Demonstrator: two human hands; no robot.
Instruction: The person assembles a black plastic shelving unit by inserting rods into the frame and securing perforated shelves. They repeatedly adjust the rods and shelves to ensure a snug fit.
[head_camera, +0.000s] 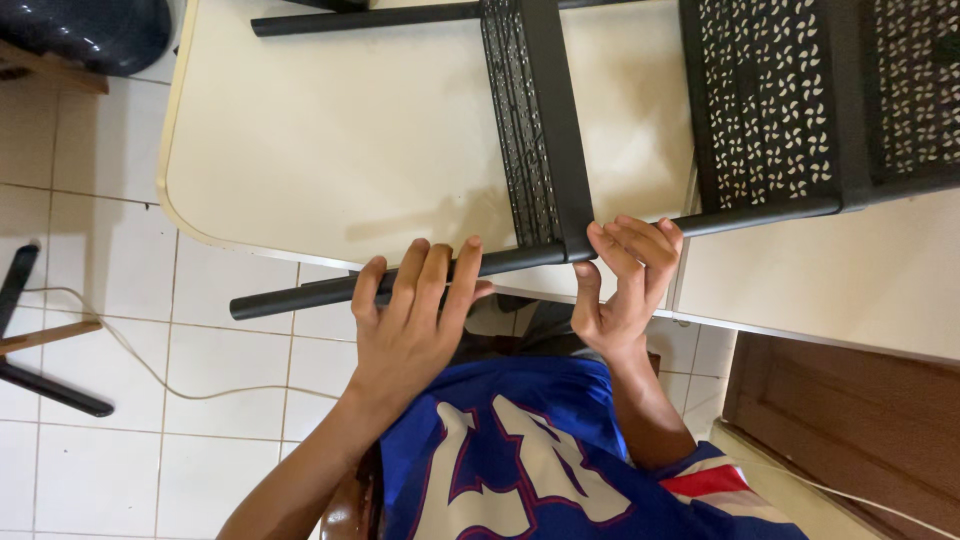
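Note:
A black metal rack with perforated shelves (770, 100) lies on its side on a cream table (330, 140). One long black tube (300, 293) of the rack runs along the table's near edge and sticks out past it to the left. My left hand (410, 320) rests on this tube with fingers curled over it. My right hand (625, 275) grips the same tube where a narrow perforated shelf (535, 130) joins it, thumb under, fingers on top.
White tiled floor lies at the left, with a thin pale cable (140, 360) and black and wooden legs (40, 385) on it. A dark round object (90, 30) sits at the top left. A brown wooden panel (850, 420) stands at the lower right.

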